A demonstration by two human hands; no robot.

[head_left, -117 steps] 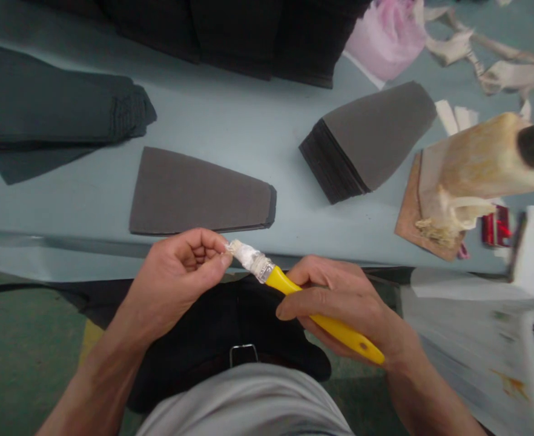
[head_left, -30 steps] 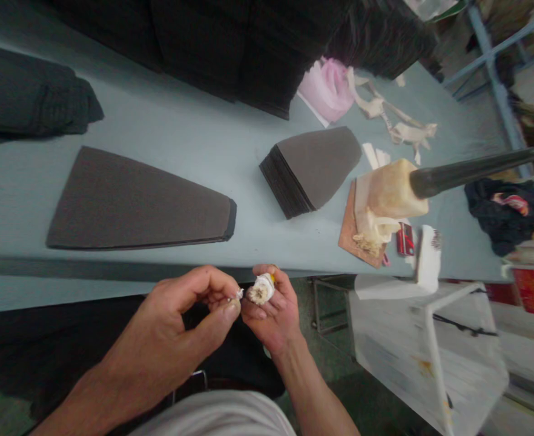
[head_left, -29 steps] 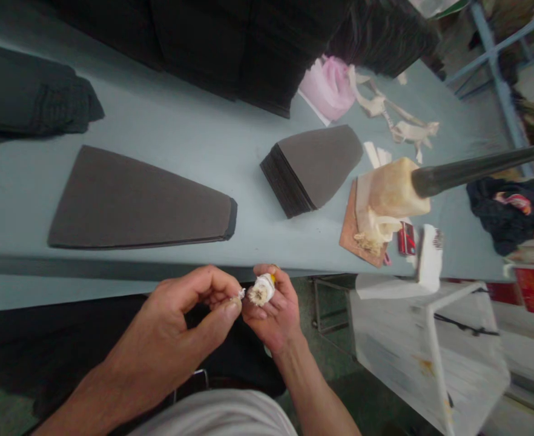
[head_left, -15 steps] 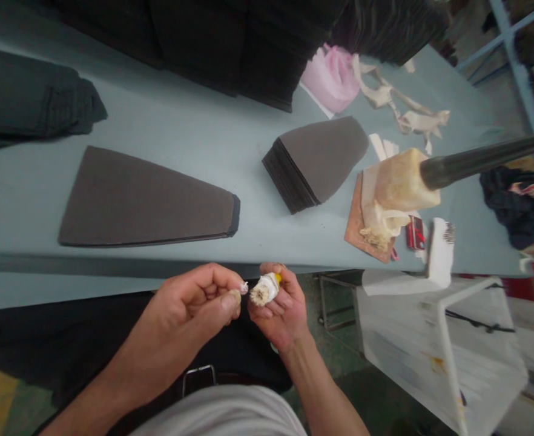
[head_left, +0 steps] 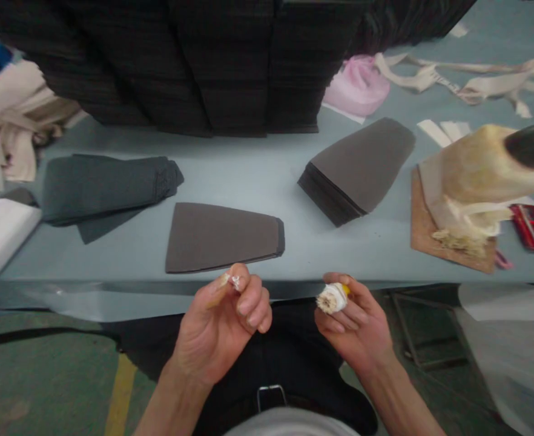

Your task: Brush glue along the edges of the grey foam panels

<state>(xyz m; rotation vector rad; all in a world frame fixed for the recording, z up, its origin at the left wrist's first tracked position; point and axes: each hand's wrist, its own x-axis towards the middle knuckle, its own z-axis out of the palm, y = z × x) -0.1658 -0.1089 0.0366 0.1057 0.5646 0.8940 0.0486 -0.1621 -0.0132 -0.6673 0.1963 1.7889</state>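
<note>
My right hand (head_left: 360,324) is closed around a short brush (head_left: 333,298) with pale, stubby bristles, a white wrapping and a bit of yellow at its handle; the bristles point left. My left hand (head_left: 226,321), turned palm up, pinches a small whitish crumb (head_left: 236,282) between thumb and forefinger, apart from the brush. Just beyond the left hand, a thin stack of tapered grey-brown pieces (head_left: 224,236) lies near the table edge, with a dark strip along its narrow right end. A thicker stack of similar pieces (head_left: 362,163) sits farther right.
Tall black stacks (head_left: 230,72) line the back of the table (head_left: 244,169). Dark folded cloth (head_left: 108,184) and a white block (head_left: 3,239) lie left. At right are a yellowish glue container (head_left: 471,163) on a brown board (head_left: 430,224), a red packet (head_left: 533,227) and pink material (head_left: 360,85).
My hands have drawn apart; the left has turned palm up with the crumb, while the right keeps the brush. The camera view has swung left, so the table's things appear farther right.
</note>
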